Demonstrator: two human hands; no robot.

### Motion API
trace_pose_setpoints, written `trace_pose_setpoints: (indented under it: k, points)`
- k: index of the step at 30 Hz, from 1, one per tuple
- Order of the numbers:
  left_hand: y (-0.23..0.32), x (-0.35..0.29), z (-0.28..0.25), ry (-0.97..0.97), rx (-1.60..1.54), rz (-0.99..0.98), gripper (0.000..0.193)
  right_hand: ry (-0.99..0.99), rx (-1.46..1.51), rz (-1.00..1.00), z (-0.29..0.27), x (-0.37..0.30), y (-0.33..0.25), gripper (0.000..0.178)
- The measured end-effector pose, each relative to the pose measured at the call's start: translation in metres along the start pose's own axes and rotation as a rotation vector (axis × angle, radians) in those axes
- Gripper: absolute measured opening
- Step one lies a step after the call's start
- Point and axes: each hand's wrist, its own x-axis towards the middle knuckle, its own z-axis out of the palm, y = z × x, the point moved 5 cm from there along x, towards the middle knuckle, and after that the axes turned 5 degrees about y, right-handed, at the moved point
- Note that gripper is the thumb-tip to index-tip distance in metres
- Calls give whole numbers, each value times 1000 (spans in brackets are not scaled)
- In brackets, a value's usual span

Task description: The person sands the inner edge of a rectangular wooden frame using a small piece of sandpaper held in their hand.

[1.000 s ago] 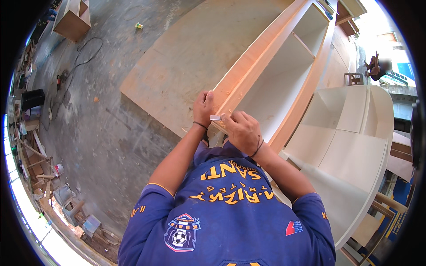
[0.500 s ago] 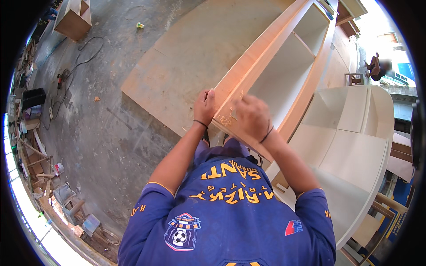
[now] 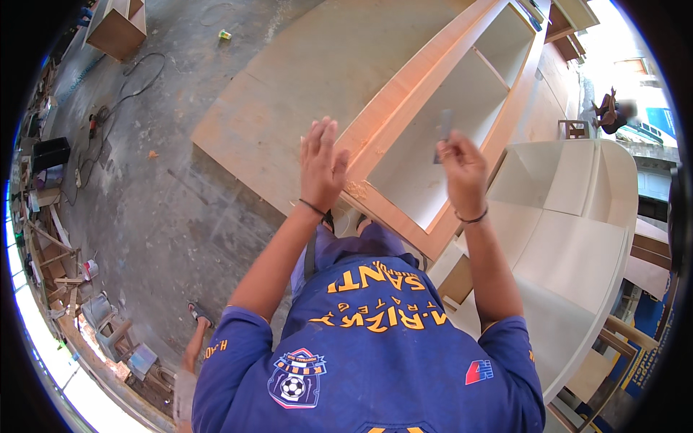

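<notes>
A long wooden cabinet carcass lies in front of me, its front frame light brown and its inside white. My left hand is open beside the frame's near left edge, fingers stretched and pressing on nothing. Over the cabinet's opening, my right hand is closed on a thin, flat grey blade. Motion blurs the blade, so its exact kind cannot be told. Curled wood shavings lie on the frame's near left corner, with more along its left side.
A large board lies under the cabinet. White curved shelving stands at right. Cords and a power tool lie on the floor at left. Another person's leg shows at lower left; a second person is far right.
My left hand has let go of the frame's corner and opened. My right hand has lifted off the frame and moved right with the blade. Another person's leg has come in at lower left.
</notes>
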Motion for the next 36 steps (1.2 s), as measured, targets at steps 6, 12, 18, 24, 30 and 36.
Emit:
trace_pose_setpoints:
  k: [6,12,18,24,30,36]
  points:
    - [60,-44,5,-414,444,259,61,-17,177,50,-40,8,8,19]
    - [109,-102,20,-589,432,217,59,-100,343,39,-58,10,24,19]
    - [122,-85,47,-421,490,272,64,-167,467,53,-104,-3,55,18]
    - [89,-23,80,-130,847,-86,69,-170,551,169,-158,-18,80,21]
    - [159,-11,157,-601,263,132,56,-52,715,291,-199,-8,98,25]
    - [86,17,87,-236,738,-161,64,-48,660,321,-201,6,92,33]
